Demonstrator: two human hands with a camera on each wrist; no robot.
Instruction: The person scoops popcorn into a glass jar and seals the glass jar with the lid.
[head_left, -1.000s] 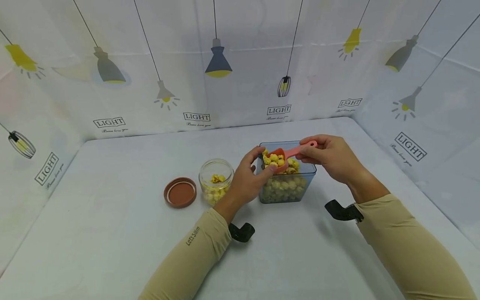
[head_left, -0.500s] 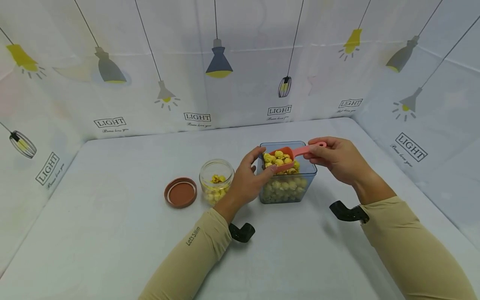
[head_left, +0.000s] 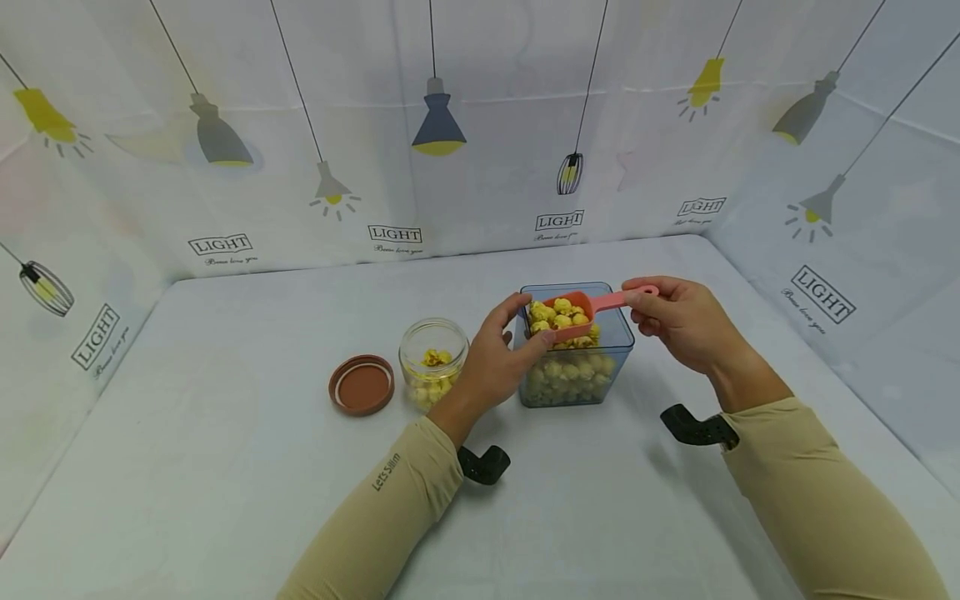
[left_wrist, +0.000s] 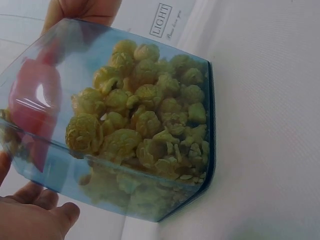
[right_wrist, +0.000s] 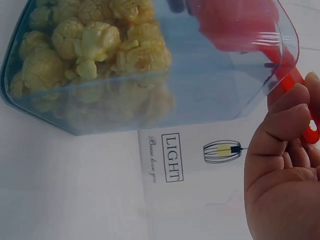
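A blue clear plastic container (head_left: 566,382), part filled with yellow popcorn (left_wrist: 145,115), stands on the table. My left hand (head_left: 491,358) grips its left side by the rim, thumb at the near edge and fingers along the side. Between the thumb and fingertips of my right hand (head_left: 678,321) is the handle of a pink scoop (head_left: 607,301). Heaped with popcorn, the scoop's bowl lies in the container's mouth, close to the left thumb. Through the clear wall in the right wrist view, the scoop (right_wrist: 235,22) shows above the popcorn level.
Left of the container stands an open glass jar (head_left: 433,346) with some popcorn in it, partly behind the left hand. A brown lid (head_left: 362,386) lies beside the jar. A lamp-printed cloth backdrop (head_left: 487,167) rises behind the white table (head_left: 225,467).
My right hand has drawn the scoop a little to the right, and the popcorn heaped in its bowl shows more. The left hand and container have stayed in place.
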